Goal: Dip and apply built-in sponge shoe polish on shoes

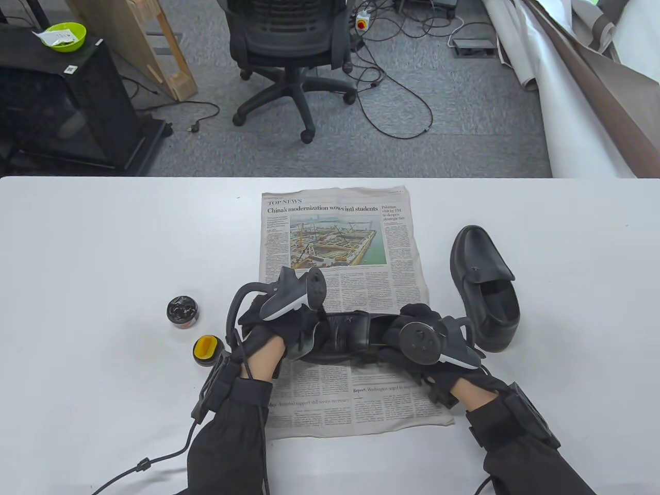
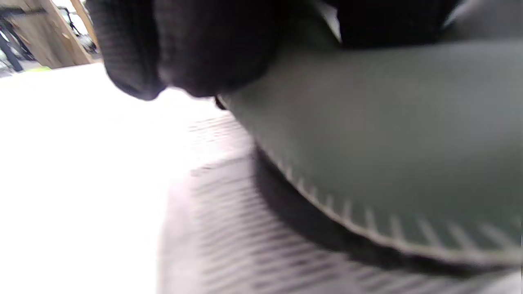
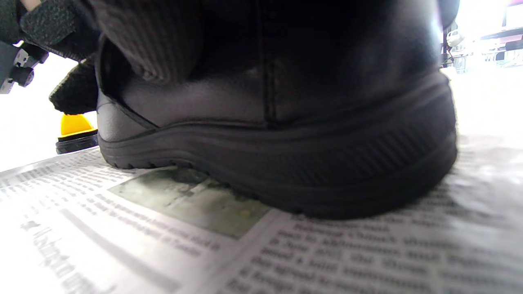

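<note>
A black leather shoe (image 1: 350, 332) lies sideways across the near half of the newspaper (image 1: 340, 247). My left hand (image 1: 296, 330) grips its toe end, and my right hand (image 1: 415, 313) grips its heel end. In the left wrist view, gloved fingers (image 2: 196, 49) curl over the blurred toe (image 2: 367, 143). The right wrist view shows fingers (image 3: 155, 36) wrapped over the heel (image 3: 286, 143), whose sole rests on the paper. The open polish tin (image 1: 182, 312) and its lid with a yellow sponge (image 1: 208, 350) stand on the table left of the paper. Neither hand holds them.
A second black shoe (image 1: 484, 289) stands upright on the white table (image 1: 103, 247), right of the newspaper. The sponge lid (image 3: 75, 130) sits close by my left wrist. An office chair (image 1: 289, 46) and cables are on the floor beyond the far table edge.
</note>
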Demonstrator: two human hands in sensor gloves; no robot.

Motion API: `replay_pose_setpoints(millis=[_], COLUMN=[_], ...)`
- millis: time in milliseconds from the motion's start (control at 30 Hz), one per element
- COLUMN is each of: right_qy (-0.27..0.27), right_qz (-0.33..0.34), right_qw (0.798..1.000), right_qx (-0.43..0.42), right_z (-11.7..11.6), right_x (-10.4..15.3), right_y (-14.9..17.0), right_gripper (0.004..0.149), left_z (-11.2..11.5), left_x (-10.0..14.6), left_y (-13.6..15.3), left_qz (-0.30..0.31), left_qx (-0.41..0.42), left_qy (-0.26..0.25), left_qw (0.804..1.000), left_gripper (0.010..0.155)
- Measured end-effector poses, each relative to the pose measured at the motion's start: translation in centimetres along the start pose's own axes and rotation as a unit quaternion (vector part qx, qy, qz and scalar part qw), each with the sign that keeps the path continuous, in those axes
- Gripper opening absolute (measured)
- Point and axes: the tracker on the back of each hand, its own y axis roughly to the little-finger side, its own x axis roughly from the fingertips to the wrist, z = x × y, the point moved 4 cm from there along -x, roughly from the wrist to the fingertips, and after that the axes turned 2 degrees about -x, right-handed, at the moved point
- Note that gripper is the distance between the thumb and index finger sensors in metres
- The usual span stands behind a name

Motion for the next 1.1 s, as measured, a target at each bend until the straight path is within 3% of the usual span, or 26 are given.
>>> replay_pose_setpoints(millis=[133,200,267,367,533,733,1100], right_qy=[0.0,0.0,0.001,0.001,0.002,0.002,-0.002], right_qz=[0.001,0.002,0.003,0.003,0.002,0.003,-0.001], right_qw=[1.0,1.0,1.0,1.0,1.0,1.0,1.0], right_qx=[-0.001,-0.002,-0.002,-0.002,-0.002,0.0,0.006], right_z=[0.0,0.0,0.0,0.0,0.0,0.0,0.0], right_x=[0.0,0.0,0.0,0.0,0.0,-0.1,-0.1], right_y=[0.0,0.0,0.0,0.0,0.0,0.0,-0.1], right_gripper=[0.04,0.04,0.04,0.04,0.04,0.04,0.04], left_z=[-0.8,-1.7,-2.4,-3.0,-3.2,-2.8,-0.8], left_x=[0.5,0.8,1.1,1.0,0.1,-0.3,-1.6], left_y=[1.1,0.2,-1.4,-4.2,-7.9,-8.7,-4.1], left_qz=[-0.021,0.004,0.054,0.121,0.163,0.12,0.021], left_qx=[-0.019,-0.019,0.035,0.116,0.134,0.067,0.047], left_qy=[-0.027,-0.066,-0.096,-0.07,-0.035,-0.011,0.054], left_qw=[0.999,0.998,0.993,0.983,0.977,0.99,0.997], left_gripper=[0.057,0.057,0.057,0.057,0.057,0.054,0.05])
